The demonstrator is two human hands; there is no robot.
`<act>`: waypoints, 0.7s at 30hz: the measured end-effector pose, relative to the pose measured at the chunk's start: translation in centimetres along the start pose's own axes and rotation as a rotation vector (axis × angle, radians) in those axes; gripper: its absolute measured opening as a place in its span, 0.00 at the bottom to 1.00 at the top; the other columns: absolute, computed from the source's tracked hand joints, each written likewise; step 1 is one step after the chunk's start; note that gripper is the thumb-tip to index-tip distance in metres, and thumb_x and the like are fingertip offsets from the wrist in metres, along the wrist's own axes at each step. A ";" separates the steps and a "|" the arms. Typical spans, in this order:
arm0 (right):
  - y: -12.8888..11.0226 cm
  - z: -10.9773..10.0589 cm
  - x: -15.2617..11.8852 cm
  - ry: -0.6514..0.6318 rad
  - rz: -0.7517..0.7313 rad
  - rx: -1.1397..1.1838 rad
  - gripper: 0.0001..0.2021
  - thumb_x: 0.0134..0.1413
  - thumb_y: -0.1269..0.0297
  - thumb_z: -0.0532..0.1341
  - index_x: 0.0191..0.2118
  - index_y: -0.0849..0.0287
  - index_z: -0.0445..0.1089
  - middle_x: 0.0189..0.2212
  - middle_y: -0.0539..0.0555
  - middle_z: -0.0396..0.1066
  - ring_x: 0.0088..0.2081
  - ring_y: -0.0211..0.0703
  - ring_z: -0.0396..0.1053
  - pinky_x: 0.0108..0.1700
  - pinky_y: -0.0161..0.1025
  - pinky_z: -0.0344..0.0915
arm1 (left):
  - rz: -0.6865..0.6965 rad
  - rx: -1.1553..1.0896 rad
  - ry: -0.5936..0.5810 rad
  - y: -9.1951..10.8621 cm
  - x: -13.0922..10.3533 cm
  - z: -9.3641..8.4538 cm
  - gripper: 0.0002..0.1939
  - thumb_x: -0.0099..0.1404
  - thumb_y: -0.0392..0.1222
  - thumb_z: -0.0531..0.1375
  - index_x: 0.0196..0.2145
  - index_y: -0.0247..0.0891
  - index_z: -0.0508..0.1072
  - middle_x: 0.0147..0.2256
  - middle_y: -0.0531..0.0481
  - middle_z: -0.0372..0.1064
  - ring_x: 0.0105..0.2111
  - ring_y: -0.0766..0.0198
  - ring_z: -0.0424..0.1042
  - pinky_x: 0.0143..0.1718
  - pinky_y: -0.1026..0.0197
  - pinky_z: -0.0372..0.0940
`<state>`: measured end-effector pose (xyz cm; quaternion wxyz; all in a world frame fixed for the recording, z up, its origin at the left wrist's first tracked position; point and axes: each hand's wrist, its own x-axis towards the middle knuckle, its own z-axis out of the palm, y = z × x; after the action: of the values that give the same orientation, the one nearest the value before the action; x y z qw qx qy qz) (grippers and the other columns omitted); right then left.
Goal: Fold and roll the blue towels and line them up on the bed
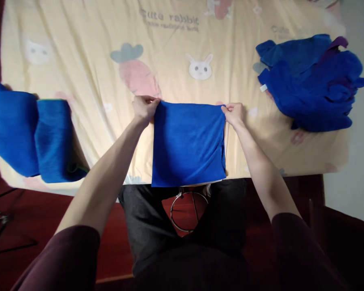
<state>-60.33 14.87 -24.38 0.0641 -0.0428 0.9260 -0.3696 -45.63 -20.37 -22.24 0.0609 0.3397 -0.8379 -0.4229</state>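
A blue towel (pixel 188 141) lies spread in front of me, roughly square, its near edge at the table's front edge. My left hand (pixel 145 108) pinches its far left corner. At the far right corner, my right hand (pixel 233 113) grips the cloth between thumb and fingers. The towel looks mostly smooth, with slanting creases toward its lower right, where layers show along the side.
A patterned cream cloth (pixel 176 52) covers the table. Folded blue cloths (pixel 15 129) lie at the left end. A crumpled pile of blue cloths (pixel 315 85), with some purple, sits at the right. A stand's dark legs (pixel 3 220) show on the lower left floor.
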 end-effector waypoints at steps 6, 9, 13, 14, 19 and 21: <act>-0.7 0.6 1.0 -0.002 -0.018 -0.044 0.09 0.63 0.59 0.68 0.38 0.60 0.78 0.32 0.54 0.76 0.42 0.50 0.78 0.59 0.55 0.77 | 0.023 0.053 0.074 0.1 0.9 0.2 0.19 0.65 0.52 0.64 0.44 0.34 0.80 0.32 0.44 0.73 0.40 0.53 0.75 0.40 0.57 0.71; -0.7 0.5 1.0 -0.019 -0.068 -0.064 0.10 0.62 0.58 0.70 0.41 0.61 0.79 0.35 0.57 0.76 0.48 0.54 0.78 0.62 0.59 0.75 | 0.070 0.146 0.002 0.7 0.4 -0.3 0.16 0.64 0.49 0.67 0.42 0.32 0.81 0.32 0.44 0.75 0.39 0.55 0.75 0.44 0.56 0.71; -0.8 0.4 1.1 -0.079 -0.142 -0.067 0.15 0.64 0.52 0.70 0.41 0.62 0.77 0.38 0.60 0.76 0.51 0.58 0.78 0.61 0.62 0.76 | 0.093 0.306 -0.175 2.2 0.0 -1.5 0.13 0.65 0.43 0.69 0.41 0.29 0.81 0.34 0.45 0.77 0.37 0.60 0.73 0.49 0.55 0.70; -1.0 0.4 1.2 -0.104 -0.146 -0.060 0.16 0.64 0.52 0.70 0.40 0.62 0.77 0.38 0.60 0.76 0.51 0.58 0.78 0.59 0.62 0.76 | 0.094 0.324 -0.236 2.7 0.0 -1.8 0.13 0.66 0.42 0.69 0.42 0.28 0.81 0.34 0.46 0.77 0.37 0.61 0.72 0.49 0.55 0.70; -1.2 0.7 1.4 -0.167 -0.135 0.071 0.15 0.60 0.55 0.73 0.45 0.59 0.74 0.37 0.53 0.73 0.46 0.49 0.78 0.51 0.51 0.81 | 0.168 0.310 -0.434 4.3 -0.4 -3.6 0.19 0.67 0.42 0.71 0.51 0.26 0.81 0.38 0.44 0.78 0.37 0.62 0.71 0.53 0.50 0.72; -0.8 0.9 1.4 -0.142 -0.166 0.129 0.16 0.61 0.55 0.73 0.46 0.58 0.73 0.37 0.51 0.73 0.45 0.47 0.77 0.49 0.47 0.81 | 0.151 0.324 -0.463 4.4 -0.6 -4.0 0.23 0.64 0.40 0.73 0.54 0.27 0.80 0.39 0.44 0.77 0.36 0.62 0.70 0.51 0.47 0.73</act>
<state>-61.59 13.50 -24.56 0.1011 -0.1411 0.8867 -0.4285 -45.90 -20.83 -16.26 -0.1556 0.1762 -0.9090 -0.3442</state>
